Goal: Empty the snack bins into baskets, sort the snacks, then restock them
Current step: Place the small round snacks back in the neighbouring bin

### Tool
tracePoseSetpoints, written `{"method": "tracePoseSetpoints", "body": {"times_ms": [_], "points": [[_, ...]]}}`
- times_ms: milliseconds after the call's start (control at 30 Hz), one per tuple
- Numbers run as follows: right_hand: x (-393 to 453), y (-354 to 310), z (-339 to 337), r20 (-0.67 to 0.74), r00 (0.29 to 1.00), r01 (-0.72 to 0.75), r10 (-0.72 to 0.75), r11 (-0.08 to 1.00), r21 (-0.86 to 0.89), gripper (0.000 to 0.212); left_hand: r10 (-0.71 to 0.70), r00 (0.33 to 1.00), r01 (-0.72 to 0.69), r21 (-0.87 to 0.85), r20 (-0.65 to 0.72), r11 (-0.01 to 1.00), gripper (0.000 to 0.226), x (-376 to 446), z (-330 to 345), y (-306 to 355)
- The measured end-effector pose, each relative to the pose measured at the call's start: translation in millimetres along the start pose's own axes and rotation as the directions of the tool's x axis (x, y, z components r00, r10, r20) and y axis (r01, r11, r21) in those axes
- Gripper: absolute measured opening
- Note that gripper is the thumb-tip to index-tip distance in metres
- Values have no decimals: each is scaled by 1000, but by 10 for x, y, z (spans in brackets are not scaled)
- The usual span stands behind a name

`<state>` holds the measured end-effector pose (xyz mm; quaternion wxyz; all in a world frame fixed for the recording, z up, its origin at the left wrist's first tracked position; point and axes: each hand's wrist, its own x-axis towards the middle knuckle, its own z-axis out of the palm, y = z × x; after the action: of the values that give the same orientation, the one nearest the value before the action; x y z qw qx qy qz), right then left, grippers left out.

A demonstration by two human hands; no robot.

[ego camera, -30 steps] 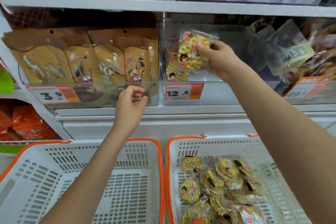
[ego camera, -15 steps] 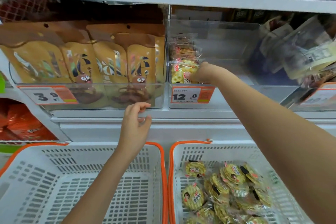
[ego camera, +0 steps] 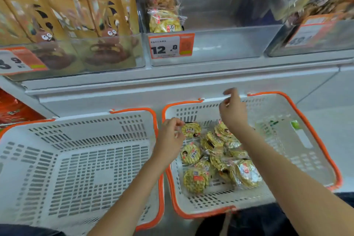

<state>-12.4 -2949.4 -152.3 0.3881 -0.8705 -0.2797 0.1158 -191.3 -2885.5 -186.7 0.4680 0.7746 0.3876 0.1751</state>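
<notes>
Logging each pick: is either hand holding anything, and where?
The left hand pinches a round snack packet by its left edge. The right hand holds nothing.

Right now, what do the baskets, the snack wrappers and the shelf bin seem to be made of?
Baskets: white moulded plastic by the look, matt, with slotted walls and an orange rim. Snack wrappers: thin clear film, probably plastic, since it crinkles and glints. Shelf bin: clear rigid plastic, possibly acrylic; the packs show through it and its front reflects light.
</notes>
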Motion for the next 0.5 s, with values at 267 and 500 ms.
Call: {"method": "tracePoseSetpoints", "body": {"times_ms": [267,500], "points": [[-678,1303,550,767,503,-15,398,891,-453,60,-383,821,184,439,423,880,55,-114,1011,-425],[-749,1696,913,813,491,212,312,863,-459,88,-495,780,163,639,384,752,45,-103,1162,-788]]}}
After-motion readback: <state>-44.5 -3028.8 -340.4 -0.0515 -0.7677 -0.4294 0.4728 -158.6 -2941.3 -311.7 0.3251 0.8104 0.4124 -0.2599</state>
